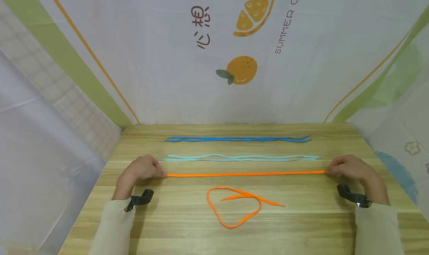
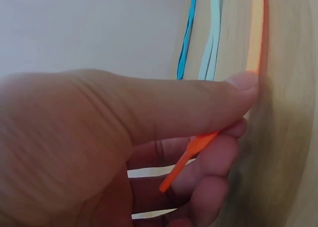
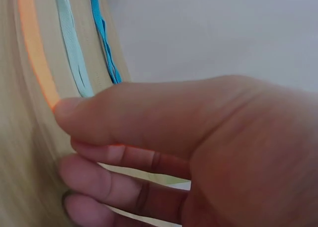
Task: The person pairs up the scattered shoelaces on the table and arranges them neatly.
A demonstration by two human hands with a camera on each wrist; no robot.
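Observation:
An orange shoelace (image 1: pixel 244 173) is stretched straight from side to side in the head view. My left hand (image 1: pixel 146 168) pinches its left end between thumb and fingers; in the left wrist view the lace's tip (image 2: pixel 181 168) pokes out below the thumb. The right end is pinched by my right hand (image 1: pixel 348 168), whose thumb covers the lace in the right wrist view. Nearer to me, a second orange shoelace (image 1: pixel 237 225) lies in a loose loop on the table. Beyond the stretched lace lie light teal shoelaces (image 1: pixel 241 159), roughly parallel to it.
Blue shoelaces (image 1: pixel 238 139) lie lengthwise near the back of the wooden table (image 1: pixel 174 232). Behind the table's far edge hangs a white cloth (image 1: pixel 174 79) printed with oranges and lettering. Each wrist wears a black camera mount (image 1: pixel 144 197).

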